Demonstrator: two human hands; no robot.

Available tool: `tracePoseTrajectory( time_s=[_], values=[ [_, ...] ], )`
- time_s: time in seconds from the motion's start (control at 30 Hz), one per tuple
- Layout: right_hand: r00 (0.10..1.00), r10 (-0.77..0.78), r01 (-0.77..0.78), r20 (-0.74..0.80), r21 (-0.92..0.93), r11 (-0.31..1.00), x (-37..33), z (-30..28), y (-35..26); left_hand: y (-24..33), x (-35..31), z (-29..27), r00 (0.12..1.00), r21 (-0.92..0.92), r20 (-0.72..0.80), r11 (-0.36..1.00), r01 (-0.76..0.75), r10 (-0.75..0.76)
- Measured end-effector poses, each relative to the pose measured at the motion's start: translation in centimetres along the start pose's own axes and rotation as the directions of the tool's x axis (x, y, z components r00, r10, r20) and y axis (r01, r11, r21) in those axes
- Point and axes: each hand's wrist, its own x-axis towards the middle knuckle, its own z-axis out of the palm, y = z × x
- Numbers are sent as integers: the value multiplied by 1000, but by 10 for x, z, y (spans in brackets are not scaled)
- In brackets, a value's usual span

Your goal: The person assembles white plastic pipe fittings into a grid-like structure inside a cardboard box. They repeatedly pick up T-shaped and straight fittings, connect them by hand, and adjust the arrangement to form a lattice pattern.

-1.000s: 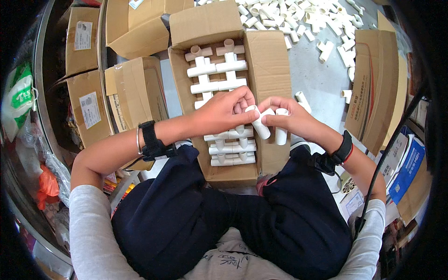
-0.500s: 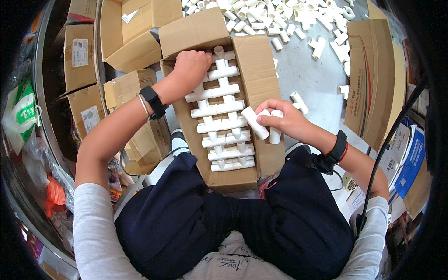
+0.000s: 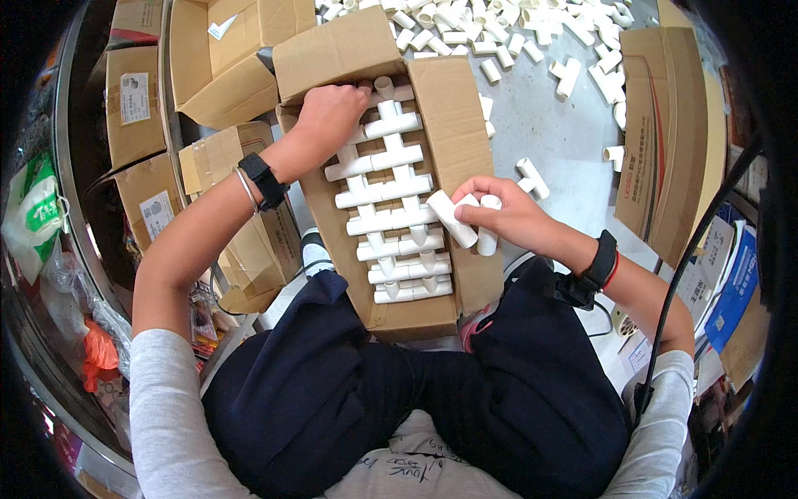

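The right hand (image 3: 507, 214) grips a white plastic tee-shaped pipe fitting (image 3: 462, 218), fingers wrapped over its stubby branch so the long barrel points left, out over the open brown cardboard box (image 3: 436, 91) between the person's knees. Held that way, the fitting seems lined up to match the rows below. The left hand (image 3: 331, 115) reaches to the far end of the box, fingers curled down onto the packed white fittings (image 3: 391, 179) there, pressing or steadying them; whether it actually pinches one I cannot tell.

The held fitting is smooth, matte white, with round open ends and a short side branch. It hovers just above the right wall of the box, near the middle rows, apart from the packed ones. Those lie interlocked in neat rows, branches nested to save space.

Further out, a loose heap of the same white fittings (image 3: 515, 33) spreads over the grey floor (image 3: 557, 133) at the far side. More cardboard boxes (image 3: 216, 58) stand to the left.
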Motion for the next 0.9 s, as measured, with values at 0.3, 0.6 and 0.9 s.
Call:
tracePoseTrajectory(
  time_s=[0.3,0.6,0.9],
  values=[
    [998,-61,60,-26,-52,997,-6,1,-9,11,-12,-50,996,-168,-91,986,-19,4],
    [921,-373,275,-114,-489,828,4,14,-31,79,-47,-102,941,-885,237,453,108,240],
    [873,-446,341,-198,-408,847,7,12,-32,26,-58,-63,952,-840,291,502,204,100]
  ],
)
